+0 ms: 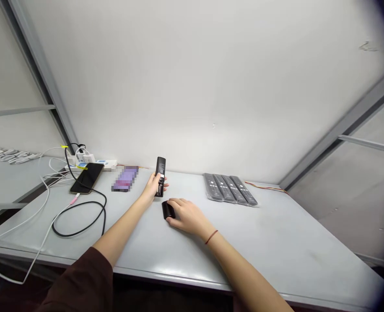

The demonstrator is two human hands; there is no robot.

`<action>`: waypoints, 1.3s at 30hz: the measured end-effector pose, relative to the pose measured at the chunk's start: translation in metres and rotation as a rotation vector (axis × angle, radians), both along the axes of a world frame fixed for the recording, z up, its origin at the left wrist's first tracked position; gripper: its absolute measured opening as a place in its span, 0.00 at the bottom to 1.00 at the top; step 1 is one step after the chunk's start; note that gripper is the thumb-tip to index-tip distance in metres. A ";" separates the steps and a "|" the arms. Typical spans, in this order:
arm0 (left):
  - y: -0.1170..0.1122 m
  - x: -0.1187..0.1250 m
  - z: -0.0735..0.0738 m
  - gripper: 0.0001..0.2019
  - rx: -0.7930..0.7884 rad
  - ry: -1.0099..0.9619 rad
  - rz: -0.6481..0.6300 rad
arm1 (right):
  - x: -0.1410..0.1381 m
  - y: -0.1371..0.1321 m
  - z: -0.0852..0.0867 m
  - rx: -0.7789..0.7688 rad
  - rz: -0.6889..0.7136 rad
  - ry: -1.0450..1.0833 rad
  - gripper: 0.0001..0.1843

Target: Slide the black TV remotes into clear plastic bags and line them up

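My left hand [152, 185] is closed around a black remote control [161, 167], held with its back towards me. Its battery compartment is uncovered at the near end, and a small white label shows beside my thumb. On the table just to the right, my right hand [188, 216] grips a curved black battery cover [167, 210] between thumb and fingers. The cover is apart from the remote and seems to rest on the tabletop.
Several plastic-wrapped remotes [230, 189] lie side by side at the back right. A black phone [87, 177], a blurred purple-screened phone [125, 178], a white power strip [105, 164] and looping cables [78, 229] occupy the left. Behind the grey table [276, 242] rises a white wall.
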State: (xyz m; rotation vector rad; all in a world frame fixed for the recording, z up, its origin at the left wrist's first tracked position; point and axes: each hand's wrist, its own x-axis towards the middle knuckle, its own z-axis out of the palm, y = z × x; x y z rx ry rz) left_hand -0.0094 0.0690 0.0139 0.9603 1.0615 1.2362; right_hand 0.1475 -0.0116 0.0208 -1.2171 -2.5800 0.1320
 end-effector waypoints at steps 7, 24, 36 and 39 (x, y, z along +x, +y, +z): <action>-0.002 -0.001 0.001 0.14 0.014 -0.134 0.007 | 0.016 0.010 0.005 0.102 -0.118 0.242 0.18; -0.028 0.022 0.006 0.11 -0.008 -0.425 -0.219 | 0.017 0.024 -0.016 0.446 0.040 0.313 0.21; -0.033 0.030 -0.009 0.09 -0.116 -0.396 -0.286 | 0.026 0.026 -0.015 0.398 -0.052 0.169 0.39; -0.031 0.029 -0.008 0.09 -0.113 -0.409 -0.266 | 0.026 0.025 -0.013 0.355 -0.053 0.183 0.37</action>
